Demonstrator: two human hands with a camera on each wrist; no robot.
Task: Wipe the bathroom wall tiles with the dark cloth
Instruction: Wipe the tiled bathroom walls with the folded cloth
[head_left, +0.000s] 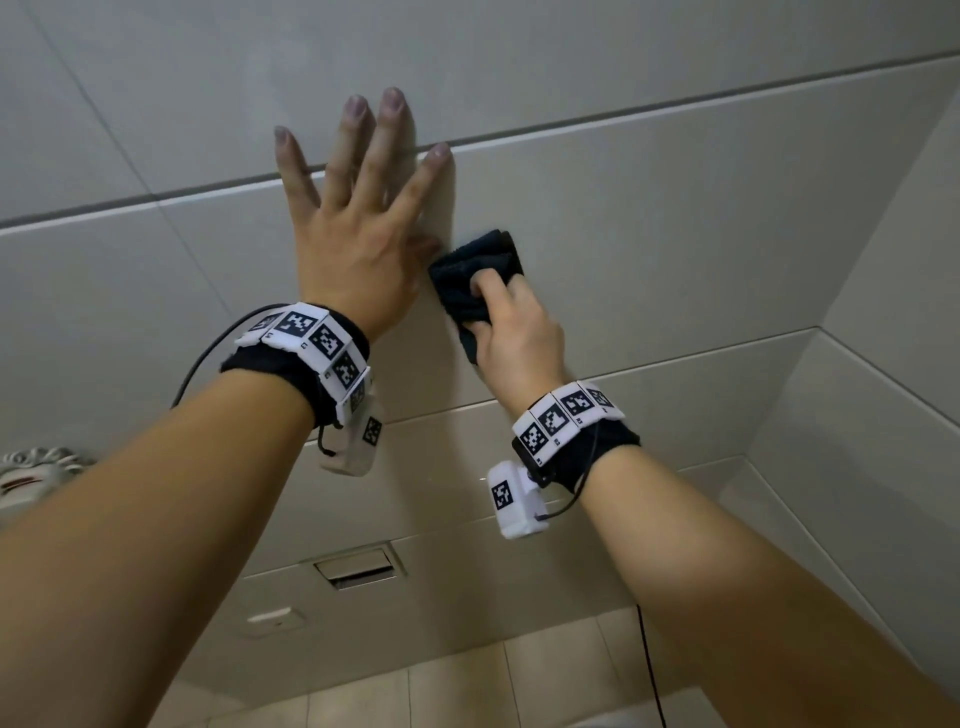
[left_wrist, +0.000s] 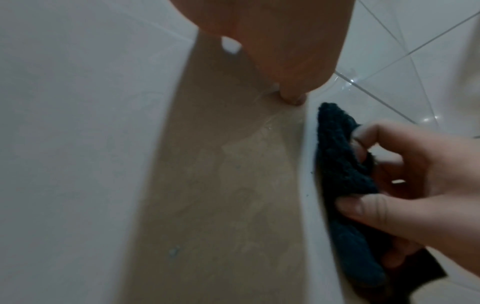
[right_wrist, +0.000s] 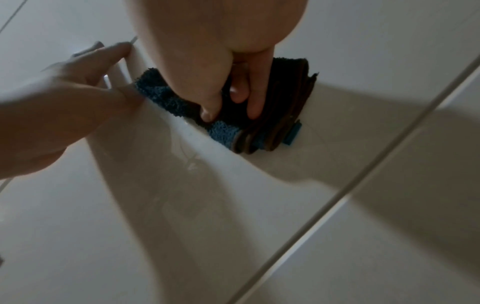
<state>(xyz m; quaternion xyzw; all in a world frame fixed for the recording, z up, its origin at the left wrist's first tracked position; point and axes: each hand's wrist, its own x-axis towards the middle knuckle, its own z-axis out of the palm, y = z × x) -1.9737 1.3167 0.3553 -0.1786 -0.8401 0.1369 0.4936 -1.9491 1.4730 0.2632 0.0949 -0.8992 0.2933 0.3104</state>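
Head view: the left hand (head_left: 358, 228) lies flat on the wall tiles (head_left: 675, 218), fingers straight and spread, tips across a grout line (head_left: 623, 122). At its four o'clock, just beside the thumb, the right hand (head_left: 511, 332) presses the folded dark cloth (head_left: 475, 270) against the same tile — fingers curled round the wad. Right wrist view shows fingertips (right_wrist: 255, 112) dug into its pile — a small blue tag (right_wrist: 293, 133) at the cloth's edge.

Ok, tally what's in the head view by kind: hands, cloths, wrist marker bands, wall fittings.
Hands: 2, left hand flat on the wall tiles, right hand gripping the cloth
Dark cloth: 1
Marker bands: 2
Wall fittings: 2
Total: 7
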